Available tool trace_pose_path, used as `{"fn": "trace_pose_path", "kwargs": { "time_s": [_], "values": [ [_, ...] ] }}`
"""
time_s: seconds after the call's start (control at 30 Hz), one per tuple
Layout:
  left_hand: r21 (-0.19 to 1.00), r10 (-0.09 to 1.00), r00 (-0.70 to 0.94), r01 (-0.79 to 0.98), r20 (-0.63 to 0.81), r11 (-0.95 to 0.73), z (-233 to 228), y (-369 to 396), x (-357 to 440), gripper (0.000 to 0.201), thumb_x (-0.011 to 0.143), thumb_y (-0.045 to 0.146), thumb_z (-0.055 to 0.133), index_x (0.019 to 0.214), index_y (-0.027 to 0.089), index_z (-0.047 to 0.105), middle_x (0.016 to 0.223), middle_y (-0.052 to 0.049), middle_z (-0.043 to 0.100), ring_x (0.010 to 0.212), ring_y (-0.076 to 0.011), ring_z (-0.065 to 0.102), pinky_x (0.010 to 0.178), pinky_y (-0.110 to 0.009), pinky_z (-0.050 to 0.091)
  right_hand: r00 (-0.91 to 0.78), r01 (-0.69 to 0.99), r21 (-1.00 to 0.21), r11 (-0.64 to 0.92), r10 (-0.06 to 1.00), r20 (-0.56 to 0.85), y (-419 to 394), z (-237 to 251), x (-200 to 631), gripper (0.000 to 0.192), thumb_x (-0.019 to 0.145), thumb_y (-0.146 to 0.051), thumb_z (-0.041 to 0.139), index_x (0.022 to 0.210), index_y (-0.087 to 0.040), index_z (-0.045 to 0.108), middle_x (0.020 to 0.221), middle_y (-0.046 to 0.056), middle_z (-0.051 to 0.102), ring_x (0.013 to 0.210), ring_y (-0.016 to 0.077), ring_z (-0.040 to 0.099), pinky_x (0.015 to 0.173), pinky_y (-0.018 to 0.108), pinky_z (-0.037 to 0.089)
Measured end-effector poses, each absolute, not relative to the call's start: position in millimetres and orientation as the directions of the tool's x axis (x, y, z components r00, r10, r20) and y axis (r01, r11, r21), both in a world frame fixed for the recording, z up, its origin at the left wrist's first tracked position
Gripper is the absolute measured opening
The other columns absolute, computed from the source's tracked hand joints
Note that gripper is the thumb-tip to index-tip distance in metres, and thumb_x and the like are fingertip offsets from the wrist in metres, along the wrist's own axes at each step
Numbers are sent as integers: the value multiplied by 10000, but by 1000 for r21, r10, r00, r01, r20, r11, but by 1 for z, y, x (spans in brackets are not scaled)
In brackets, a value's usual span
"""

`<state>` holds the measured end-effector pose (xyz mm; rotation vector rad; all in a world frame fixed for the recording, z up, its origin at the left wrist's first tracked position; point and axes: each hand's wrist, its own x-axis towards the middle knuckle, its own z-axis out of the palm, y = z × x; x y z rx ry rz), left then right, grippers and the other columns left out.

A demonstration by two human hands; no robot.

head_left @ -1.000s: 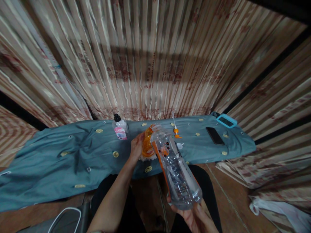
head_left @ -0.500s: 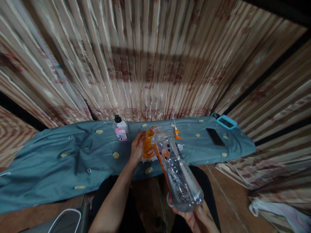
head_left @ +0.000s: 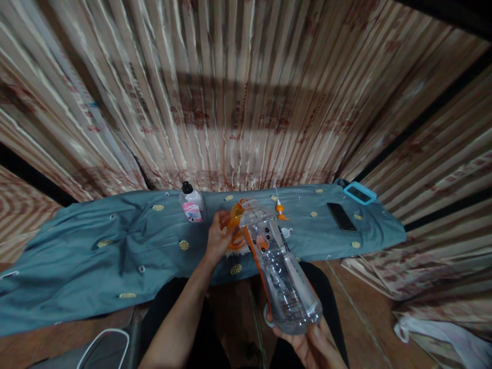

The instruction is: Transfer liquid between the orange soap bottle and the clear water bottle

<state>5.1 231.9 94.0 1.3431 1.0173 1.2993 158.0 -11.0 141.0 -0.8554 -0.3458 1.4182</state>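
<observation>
Bottle (head_left: 279, 271), clear plastic, lying tilted with its base toward the viewer and its neck pointing away toward the cloth (head_left: 115, 246). Right hand (head_left: 311, 346) is cupping the base from below, fingers closed around the bottom edge, carrying the weight. Left hand (head_left: 218, 237) is reaching to the neck end, fingers pinching an orange label (head_left: 235, 230) that is hanging half loose beside the bottle's shoulder; an orange strip of it is running on down the near side of the bottle. Whether the label is coming free cleanly is hard to tell from here. Doing this well, as I judge it: right hand should be holding the base firm so the bottle is not twisting, left hand pulling the label low and along the wall of the bottle rather than straight off, so it peels in one piece and does not tear. Thin plastic will be denting under a hard squeeze. On the cloth beyond: a small bottle with a pink label (head_left: 191, 206) to the left, a black phone (head_left: 340, 216) and a blue-rimmed device (head_left: 359, 193) well off to the right.
</observation>
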Motion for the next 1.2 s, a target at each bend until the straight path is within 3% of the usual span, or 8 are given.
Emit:
{"fn": "trace_pose_path", "kwargs": {
  "time_s": [0.37, 0.57, 0.83, 1.2],
  "values": [
    [982, 979, 74, 19, 188, -190, 93, 231, 4, 555, 629, 403, 815, 1051, 202, 515, 1050, -79, 699, 1008, -254, 691, 937, -387, 536, 107, -705, -704, -90, 967, -231, -13, 140, 163, 382, 746, -439, 829, 1110, -350, 755, 1083, 62, 849, 978, 318, 791, 834, 445, 607],
    [977, 975, 71, -43, 210, -208, 99, 228, 5, 525, 632, 405, 814, 1033, 201, 543, 1318, -128, 630, 1203, -272, 627, 1064, -411, 479, 129, -701, -709, -81, 963, -237, -14, 139, 164, 396, 749, -419, 835, 1124, -327, 746, 1076, 73, 850, 993, 330, 787, 827, 458, 613],
    [982, 983, 40, -62, 179, -177, 96, 233, 6, 434, 565, 383, 822, 846, 186, 558, 969, -53, 690, 958, -219, 673, 963, -382, 529, 102, -694, -714, -93, 969, -225, -13, 140, 164, 364, 761, -430, 824, 1113, -362, 760, 1081, 59, 851, 990, 315, 790, 838, 427, 611],
    [983, 985, 28, -81, 170, -167, 100, 234, 6, 454, 528, 395, 844, 815, 185, 561, 937, -44, 685, 935, -212, 665, 945, -382, 542, 134, -705, -704, -83, 960, -247, -13, 140, 163, 404, 729, -434, 844, 1112, -331, 760, 1081, 83, 848, 975, 333, 794, 816, 450, 615]
  ]
}}
